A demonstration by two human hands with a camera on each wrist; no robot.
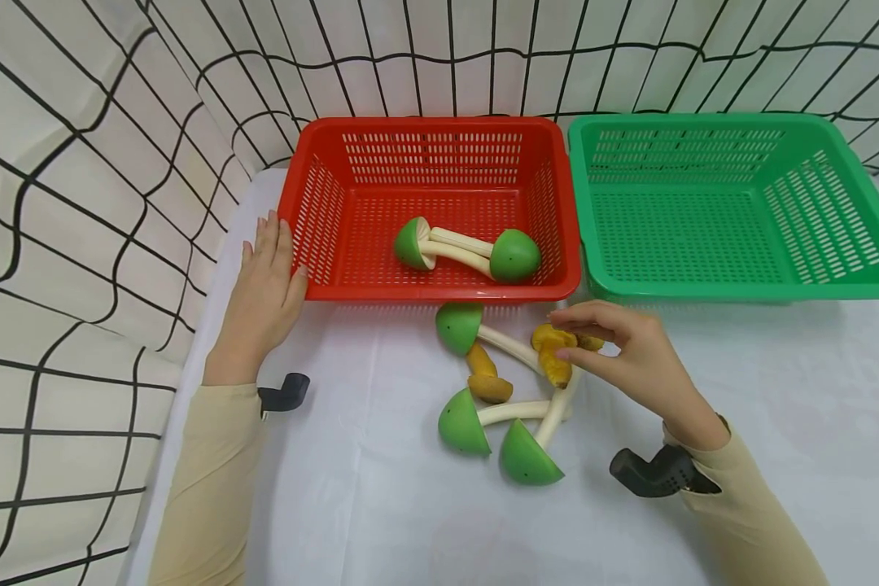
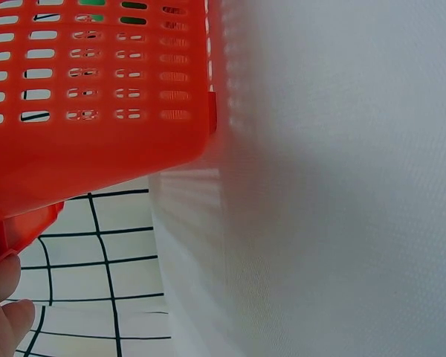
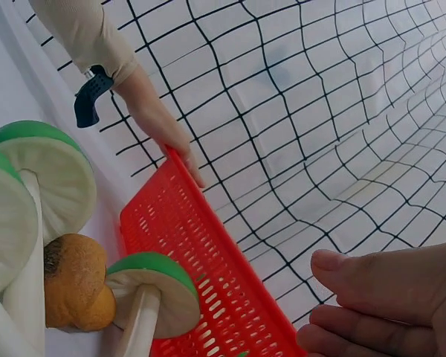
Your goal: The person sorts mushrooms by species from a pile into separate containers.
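Observation:
My left hand (image 1: 260, 305) rests with straight fingers against the left rim of the red basket (image 1: 439, 293). Two green-capped toy mushrooms (image 1: 515, 255) lie inside that basket. In the head view my right hand (image 1: 630, 350) hovers over yellow toy mushrooms (image 1: 554, 358) on the table, its thumb and fingers apart. The right wrist view shows nothing between the thumb (image 3: 334, 268) and fingers. Around them lie several green-capped toy mushrooms (image 1: 463, 423) with white stems and another yellow-brown mushroom (image 1: 491, 387). Part of the yellow ones is hidden by my right hand.
A green basket (image 1: 718, 286) stands right of the red one, their rims close together. Black wire grid (image 1: 381, 61) with white sheeting behind it bounds the back and left. White cloth (image 1: 381, 505) covers the table.

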